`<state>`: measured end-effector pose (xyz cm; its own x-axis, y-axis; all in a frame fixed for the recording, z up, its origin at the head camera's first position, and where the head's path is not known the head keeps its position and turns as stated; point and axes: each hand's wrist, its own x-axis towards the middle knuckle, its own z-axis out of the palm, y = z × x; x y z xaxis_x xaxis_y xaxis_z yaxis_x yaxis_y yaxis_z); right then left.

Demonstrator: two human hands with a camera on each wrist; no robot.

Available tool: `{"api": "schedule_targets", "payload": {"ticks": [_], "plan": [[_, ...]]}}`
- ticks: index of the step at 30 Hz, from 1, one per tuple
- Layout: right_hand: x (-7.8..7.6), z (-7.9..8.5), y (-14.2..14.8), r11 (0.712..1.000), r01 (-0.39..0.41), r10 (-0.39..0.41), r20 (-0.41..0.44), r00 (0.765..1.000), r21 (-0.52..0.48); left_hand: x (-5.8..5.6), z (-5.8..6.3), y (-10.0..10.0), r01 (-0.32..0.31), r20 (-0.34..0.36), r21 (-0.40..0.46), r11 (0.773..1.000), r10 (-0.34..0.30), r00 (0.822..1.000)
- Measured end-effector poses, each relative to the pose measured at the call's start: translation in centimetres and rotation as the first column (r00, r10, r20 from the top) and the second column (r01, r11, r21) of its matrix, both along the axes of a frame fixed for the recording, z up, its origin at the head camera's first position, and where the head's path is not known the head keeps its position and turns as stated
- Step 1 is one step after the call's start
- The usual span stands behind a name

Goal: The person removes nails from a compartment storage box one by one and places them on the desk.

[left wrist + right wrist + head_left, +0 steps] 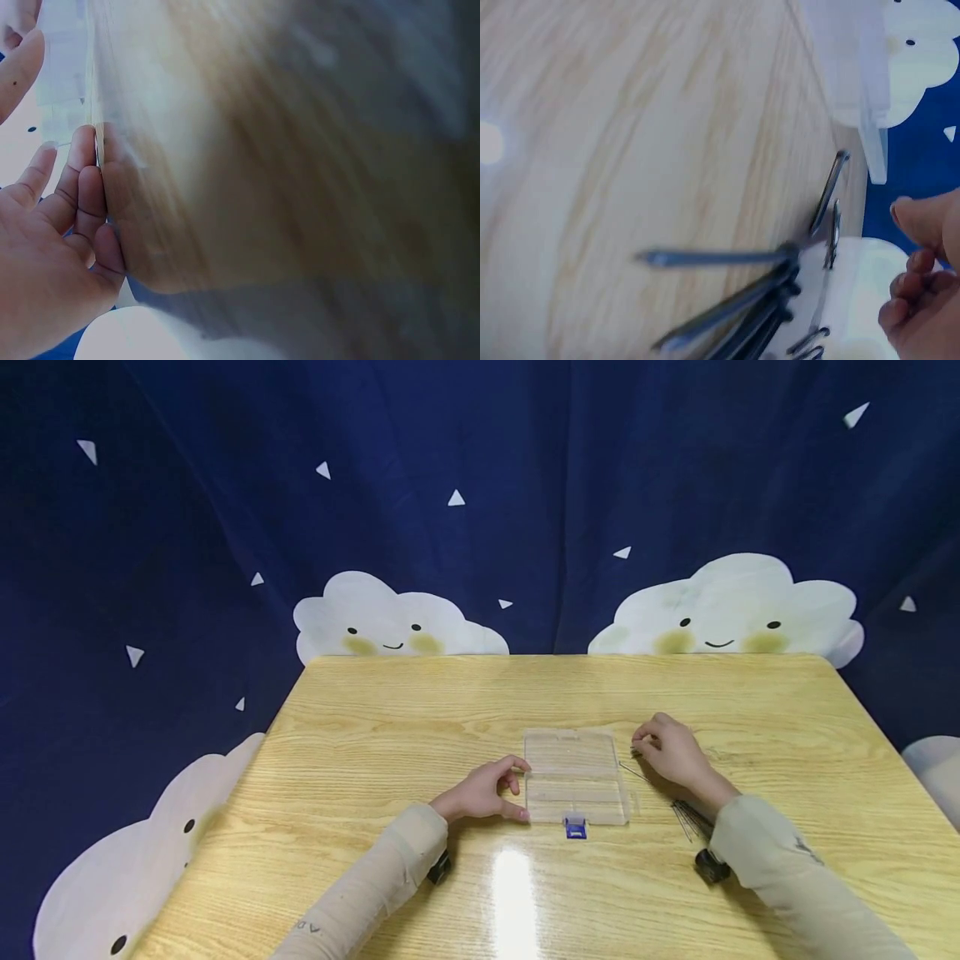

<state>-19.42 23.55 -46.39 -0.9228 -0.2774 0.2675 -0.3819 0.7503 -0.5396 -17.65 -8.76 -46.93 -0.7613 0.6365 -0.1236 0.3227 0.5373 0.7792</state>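
A clear plastic case [576, 785] lies opened flat on the wooden table, a blue latch [575, 828] at its near edge. My left hand [487, 789] rests at the case's left edge, thumb by the near corner and index finger farther up. Other fingers of that left hand [75, 217] are bent against the tabletop in the left wrist view. Right of the case, my right hand [671, 752] bends its fingers just over small dark metal pieces [635, 751]. In the right wrist view, this right hand [930, 277] has its thumb apart from the fingers, with nothing visible between them.
Several dark metal nails [681, 818] lie in a loose bunch beneath my right forearm. One thin nail [633, 771] lies between the case and my right hand. A dark blue curtain [480, 485] with white clouds hangs behind the table [360, 727].
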Motion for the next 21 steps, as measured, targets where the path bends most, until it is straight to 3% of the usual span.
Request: {"api": "schedule_targets", "payload": {"ticks": [5, 11, 16, 21], "plan": [[-0.2, 0.0, -1.2, 0.98, -0.18, 0.181, -0.004, 0.984, -0.089, 0.0, 0.1, -0.1, -0.001, 0.0, -0.006, 1.0, 0.001, 1.0], [-0.9, 0.1, -2.9, 0.894, -0.408, 0.428, 0.076, 0.901, -0.187, 0.0, 0.1, -0.2, -0.005, 0.002, -0.009, 1.0, 0.005, 1.0], [-1.4, 0.5, -4.5, 0.833, -0.519, 0.543, 0.103, 0.833, -0.195, 0.1, 0.3, -0.1, -0.007, 0.009, -0.016, 1.0, 0.007, 1.0], [-1.9, 0.7, -5.9, 0.807, -0.579, 0.59, 0.102, 0.801, -0.118, 0.1, 0.3, 0.0, -0.007, 0.015, -0.022, 1.0, 0.008, 1.0]]}}
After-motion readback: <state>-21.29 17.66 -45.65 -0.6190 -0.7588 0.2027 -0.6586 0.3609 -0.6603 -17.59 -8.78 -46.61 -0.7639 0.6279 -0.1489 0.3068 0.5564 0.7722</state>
